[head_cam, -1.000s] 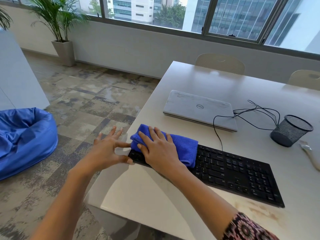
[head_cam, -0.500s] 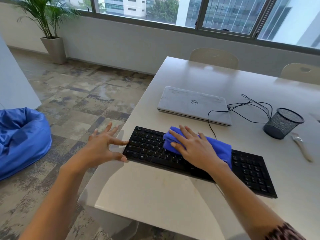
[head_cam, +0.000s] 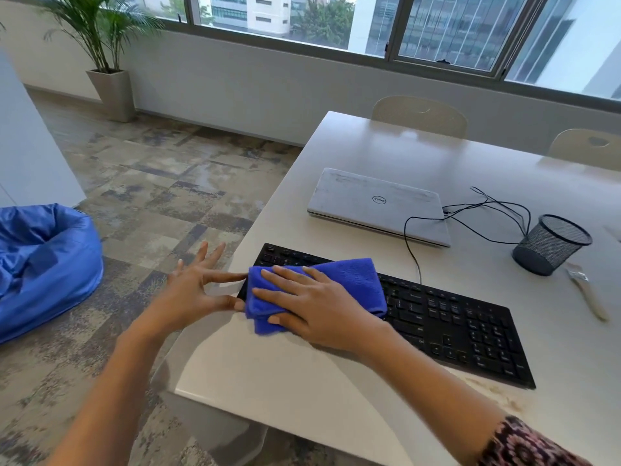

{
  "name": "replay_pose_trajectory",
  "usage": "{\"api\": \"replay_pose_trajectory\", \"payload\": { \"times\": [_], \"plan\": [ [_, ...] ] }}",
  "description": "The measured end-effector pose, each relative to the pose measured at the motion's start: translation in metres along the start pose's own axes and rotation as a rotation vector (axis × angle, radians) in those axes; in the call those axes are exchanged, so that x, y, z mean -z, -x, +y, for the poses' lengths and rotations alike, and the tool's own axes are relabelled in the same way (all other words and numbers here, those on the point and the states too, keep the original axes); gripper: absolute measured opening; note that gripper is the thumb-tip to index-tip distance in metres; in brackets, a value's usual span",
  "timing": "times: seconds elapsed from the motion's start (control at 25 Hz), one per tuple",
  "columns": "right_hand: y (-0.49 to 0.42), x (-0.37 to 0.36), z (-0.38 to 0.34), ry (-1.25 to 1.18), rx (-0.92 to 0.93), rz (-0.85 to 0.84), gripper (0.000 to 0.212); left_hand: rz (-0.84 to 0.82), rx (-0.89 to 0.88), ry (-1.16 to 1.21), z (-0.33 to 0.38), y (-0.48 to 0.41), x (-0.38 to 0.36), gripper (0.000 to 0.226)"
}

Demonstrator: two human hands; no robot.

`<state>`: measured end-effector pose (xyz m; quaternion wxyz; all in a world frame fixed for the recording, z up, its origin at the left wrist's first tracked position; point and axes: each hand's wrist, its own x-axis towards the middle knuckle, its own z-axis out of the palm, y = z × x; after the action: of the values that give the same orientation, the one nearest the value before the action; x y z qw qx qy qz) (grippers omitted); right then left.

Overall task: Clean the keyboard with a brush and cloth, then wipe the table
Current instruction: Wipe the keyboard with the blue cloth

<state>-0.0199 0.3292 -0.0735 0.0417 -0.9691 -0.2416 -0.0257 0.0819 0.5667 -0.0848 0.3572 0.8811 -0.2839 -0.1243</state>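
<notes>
I am watching the right hand (head_cam: pixel 319 304) lying flat on the blue cloth (head_cam: pixel 356 275), with its fingers straight and a little spread, pressing the cloth down and not curling around it. The cloth is folded and is covering the left end of the black keyboard (head_cam: pixel 453 324); its near left corner is hanging over the near edge of the keyboard onto the table (head_cam: pixel 302 381).

The left hand (head_cam: pixel 191 290) is staying open just beside it, with the fingers spread wide. Its thumb and forefinger are reaching to the left end of the keyboard and seem to be touching it there; the other fingers are pointing up, off the table's left edge.

The keyboard is lying near the near left corner of the white table, running to the right. The brush (head_cam: pixel 586 290) is resting on the table well apart, at the far right, just beside a black mesh cup (head_cam: pixel 551 245). A closed grey laptop (head_cam: pixel 376 203) is sitting on the far side of the keyboard, and a thin black cable (head_cam: pixel 411 250) is running between them.
</notes>
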Motion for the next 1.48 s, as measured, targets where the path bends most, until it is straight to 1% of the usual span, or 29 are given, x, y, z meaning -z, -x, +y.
{"api": "replay_pose_trajectory", "payload": {
  "times": [0.08,0.12,0.2,0.28,0.32,0.4,0.48,0.56,0.64,0.72,0.84,0.92,1.04,1.16,1.28,1.32,1.4,1.48],
  "plan": [
    [0.004,0.006,0.023,-0.017,0.020,-0.020,0.058,0.010,0.003,0.002,0.000,0.001,0.000,0.056],
    [-0.002,0.008,0.031,-0.020,-0.016,-0.013,0.058,0.011,0.005,-0.009,0.000,0.001,0.001,0.061],
    [-0.025,0.007,0.034,-0.019,-0.184,0.005,0.057,0.004,0.017,-0.051,0.001,0.000,0.002,0.071],
    [-0.051,0.001,0.023,-0.008,-0.364,0.013,0.054,0.000,0.034,-0.079,0.004,0.000,0.003,0.075],
    [-0.059,-0.002,0.014,-0.007,-0.403,0.019,0.053,0.001,0.039,-0.088,0.004,0.000,0.003,0.076],
    [-0.060,-0.006,-0.003,0.002,-0.389,0.042,0.051,0.006,0.036,-0.107,0.004,0.000,0.003,0.081],
    [-0.045,-0.007,-0.010,0.020,-0.316,0.048,0.051,-0.006,0.028,-0.115,0.004,-0.001,0.004,0.090],
    [-0.020,-0.005,-0.007,0.013,-0.269,0.028,0.055,-0.045,0.027,-0.156,0.006,-0.004,0.007,0.099],
    [0.010,-0.001,0.006,0.005,-0.295,0.028,0.062,-0.102,0.022,-0.209,0.009,-0.009,0.011,0.105],
    [0.042,0.002,0.022,-0.003,-0.349,0.043,0.066,-0.163,0.026,-0.251,0.014,-0.014,0.014,0.107],
    [0.100,0.008,0.050,0.005,-0.392,0.077,0.059,-0.234,0.013,-0.266,0.028,-0.022,0.011,0.118],
    [0.140,0.013,0.070,0.010,-0.409,0.048,0.051,-0.284,-0.027,-0.280,0.043,-0.029,0.004,0.124],
    [0.175,0.018,0.083,0.040,-0.433,0.034,0.049,-0.355,-0.106,-0.387,0.062,-0.045,-0.013,0.129],
    [0.159,0.016,0.067,0.066,-0.402,0.027,0.050,-0.388,-0.129,-0.429,0.071,-0.057,-0.024,0.130],
    [0.108,0.008,0.037,0.080,-0.310,0.048,0.050,-0.419,-0.105,-0.413,0.074,-0.060,-0.027,0.139],
    [0.089,0.004,0.026,0.091,-0.306,0.059,0.050,-0.426,-0.100,-0.395,0.075,-0.059,-0.028,0.142],
    [0.056,-0.006,0.010,0.098,-0.387,0.082,0.053,-0.439,-0.092,-0.360,0.075,-0.057,-0.027,0.148],
    [0.036,-0.011,0.005,0.112,-0.548,0.127,0.056,-0.434,-0.091,-0.355,0.074,-0.056,-0.027,0.148]
  ]
}}
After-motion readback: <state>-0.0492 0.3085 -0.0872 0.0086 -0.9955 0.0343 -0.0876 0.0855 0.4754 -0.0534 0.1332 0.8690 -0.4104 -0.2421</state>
